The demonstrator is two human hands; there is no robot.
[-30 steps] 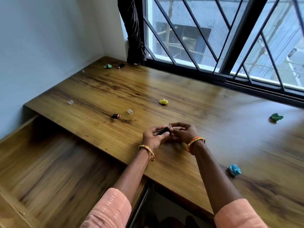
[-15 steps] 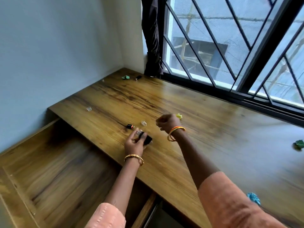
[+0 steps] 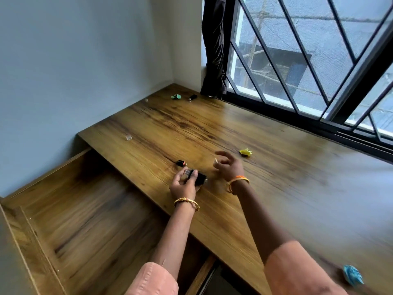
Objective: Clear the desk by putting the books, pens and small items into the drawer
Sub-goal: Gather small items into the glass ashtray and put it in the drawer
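My left hand (image 3: 184, 185) grips a small black item (image 3: 199, 178) with a clear end, just above the wooden desk (image 3: 244, 124) near its front edge. To its right my right hand (image 3: 229, 167) is blurred, its fingers curled, and it pinches a small clear cap (image 3: 215, 160). A black and red item (image 3: 182, 162) lies on the desk just left of both hands. The open wooden drawer (image 3: 85, 220) is below and to the left.
A yellow crumpled piece (image 3: 245, 152) lies right of my right hand. A clear cap (image 3: 128, 137) sits near the desk's left edge. A green item (image 3: 176, 96) and a black item (image 3: 192, 97) lie in the far corner. A blue crumpled piece (image 3: 353, 277) is at the near right.
My hands have come apart. The left hand kept the black item and moved left toward the drawer. The right hand reached to the clear cap beside the black and red item.
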